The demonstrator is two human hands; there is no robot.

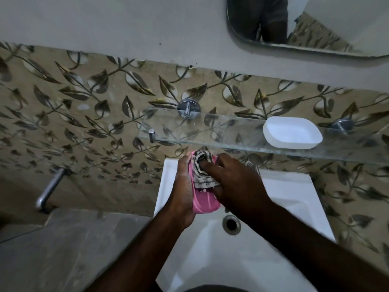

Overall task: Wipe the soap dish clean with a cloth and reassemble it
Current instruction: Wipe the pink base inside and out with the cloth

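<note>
We count two dish parts: white tray on glass shelf; pink tray gripped by left hand, one cloth inside, clutched by right hand.

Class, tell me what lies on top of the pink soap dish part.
A checked cloth, held there by the right hand. How the pink part looks beneath cloth and hand is hidden.

I'm standing in a bathroom: below me is a white washbasin with its drain, above it a glass shelf on chrome brackets, a mirror higher up, leaf-patterned tiles behind, and a chrome tap to my left.
</note>
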